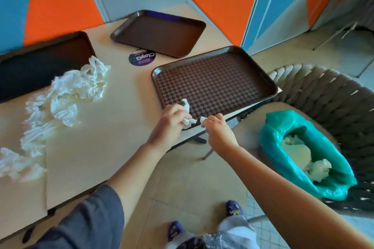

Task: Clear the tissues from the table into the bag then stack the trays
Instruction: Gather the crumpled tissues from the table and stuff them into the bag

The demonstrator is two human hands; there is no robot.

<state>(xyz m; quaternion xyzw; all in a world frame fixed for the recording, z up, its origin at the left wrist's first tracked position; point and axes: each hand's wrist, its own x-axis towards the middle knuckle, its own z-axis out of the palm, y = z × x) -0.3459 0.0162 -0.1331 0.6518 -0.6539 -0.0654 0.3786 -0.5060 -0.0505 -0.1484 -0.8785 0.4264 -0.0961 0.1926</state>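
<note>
My left hand (pixel 172 121) grips a crumpled white tissue (pixel 187 114) at the near corner of the checkered brown tray (pixel 214 81). Just to its right, my right hand (pixel 217 129) pinches a small piece of tissue (pixel 203 119) over the table's edge. A long heap of crumpled tissues (pixel 66 95) lies across the left half of the table (pixel 113 119). Two more brown trays rest there: one at the far middle (pixel 159 33), one at the far left (pixel 40 62). The green bag (pixel 301 157) sits open on a chair at right, with tissues inside.
A round purple sticker (pixel 142 59) marks the table between the trays. A grey woven chair (pixel 332 97) stands at right, holding the bag. My feet in blue shoes (pixel 234 207) are on the tiled floor below.
</note>
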